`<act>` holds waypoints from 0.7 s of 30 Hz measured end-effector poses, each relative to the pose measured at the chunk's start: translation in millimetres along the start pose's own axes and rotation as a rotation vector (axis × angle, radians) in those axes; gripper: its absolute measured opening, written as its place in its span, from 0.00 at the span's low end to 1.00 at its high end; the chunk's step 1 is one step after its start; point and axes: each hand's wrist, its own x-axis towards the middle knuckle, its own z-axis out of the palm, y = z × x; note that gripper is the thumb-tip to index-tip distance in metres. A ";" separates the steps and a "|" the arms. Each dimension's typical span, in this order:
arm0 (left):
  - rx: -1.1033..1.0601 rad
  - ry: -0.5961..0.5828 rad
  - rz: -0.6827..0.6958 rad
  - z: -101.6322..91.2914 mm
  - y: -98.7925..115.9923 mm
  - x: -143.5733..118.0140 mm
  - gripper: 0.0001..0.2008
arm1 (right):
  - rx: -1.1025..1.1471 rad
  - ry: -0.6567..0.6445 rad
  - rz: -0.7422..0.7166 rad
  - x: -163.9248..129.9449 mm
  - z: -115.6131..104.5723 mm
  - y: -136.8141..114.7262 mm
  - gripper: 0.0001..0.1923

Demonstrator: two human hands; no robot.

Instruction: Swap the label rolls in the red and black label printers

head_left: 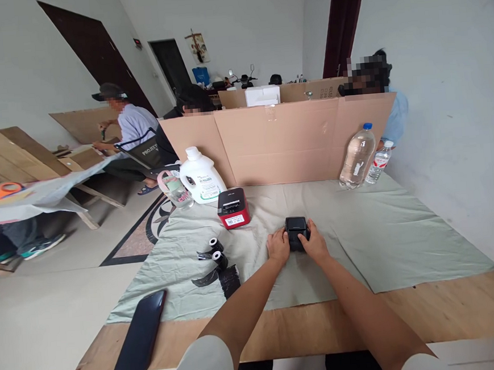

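Observation:
A small black portable printer (297, 225) sits on the green cloth in front of me. My left hand (279, 244) is closed against its left side, fingers bent. On the other side, my right hand (316, 242) grips it with the thumb on the front part and the fingers along the right edge. To the left lie two rolls wrapped in black with white ends, a farther roll (216, 244) and a nearer roll (219, 260). Beside them is crumpled black wrapping (229, 281). A larger red and black printer (233, 209) stands behind the rolls.
A phone (139, 336) lies at the front left edge. A white jug (202, 177) and a clear pink-handled cup (175, 190) stand at back left. Two bottles, one large (358, 156), one small (379, 163), stand at back right before a cardboard screen (278, 142). People sit beyond.

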 end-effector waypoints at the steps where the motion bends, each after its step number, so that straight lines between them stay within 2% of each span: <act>1: 0.004 -0.005 0.016 -0.7 -0.3 2.3 0.18 | 0.007 -0.009 0.017 3.1 0.0 1.6 0.31; 5: -0.064 -0.023 0.071 -1.8 -1.7 16.7 0.17 | 0.058 -0.037 0.050 16.5 -2.8 4.8 0.21; 8: -0.176 -0.052 0.050 -1.9 -2.0 29.3 0.20 | 0.053 -0.057 0.070 24.4 -8.2 2.8 0.18; 12: -0.324 -0.077 -0.019 -1.0 -3.3 39.1 0.22 | -0.003 -0.084 0.032 35.4 -18.1 -5.9 0.17; 16: -0.365 -0.064 -0.100 2.3 -8.9 35.8 0.21 | -0.046 -0.078 -0.043 53.4 -27.0 -16.7 0.17; 21: -0.378 -0.102 -0.061 7.3 -15.3 23.5 0.19 | -0.192 -0.145 0.072 78.1 -31.3 -22.3 0.23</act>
